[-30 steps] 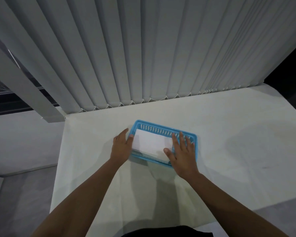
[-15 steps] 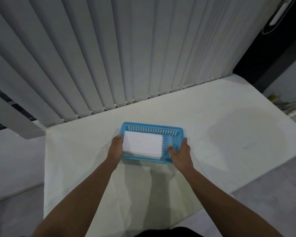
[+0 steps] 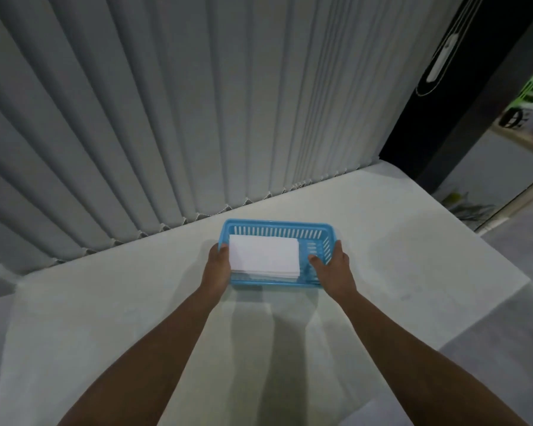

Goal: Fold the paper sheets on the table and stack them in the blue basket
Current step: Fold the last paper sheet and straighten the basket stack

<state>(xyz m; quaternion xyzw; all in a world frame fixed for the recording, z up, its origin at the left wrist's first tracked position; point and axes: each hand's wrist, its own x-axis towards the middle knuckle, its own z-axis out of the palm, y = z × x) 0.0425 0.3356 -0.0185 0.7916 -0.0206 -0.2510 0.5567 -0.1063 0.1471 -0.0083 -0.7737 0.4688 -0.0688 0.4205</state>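
Observation:
A blue slotted plastic basket (image 3: pixel 277 228) sits near the back of the white table (image 3: pixel 413 265). Inside it lies a stack of folded white paper sheets (image 3: pixel 263 256), pushed to the basket's left side. My left hand (image 3: pixel 218 265) grips the basket's left end, thumb over the rim beside the paper. At the right end, my right hand (image 3: pixel 333 265) holds the near corner, with the thumb inside the basket and fingers around the outer wall.
Grey vertical blinds (image 3: pixel 197 118) hang just behind the basket along the table's back edge. A dark door frame (image 3: pixel 443 118) stands at the right. The table's right edge (image 3: pixel 505 272) drops to grey floor.
My right hand left the top of the paper and took hold of the basket's right end. My left hand closed on the left end. The view swung right and the basket straightened.

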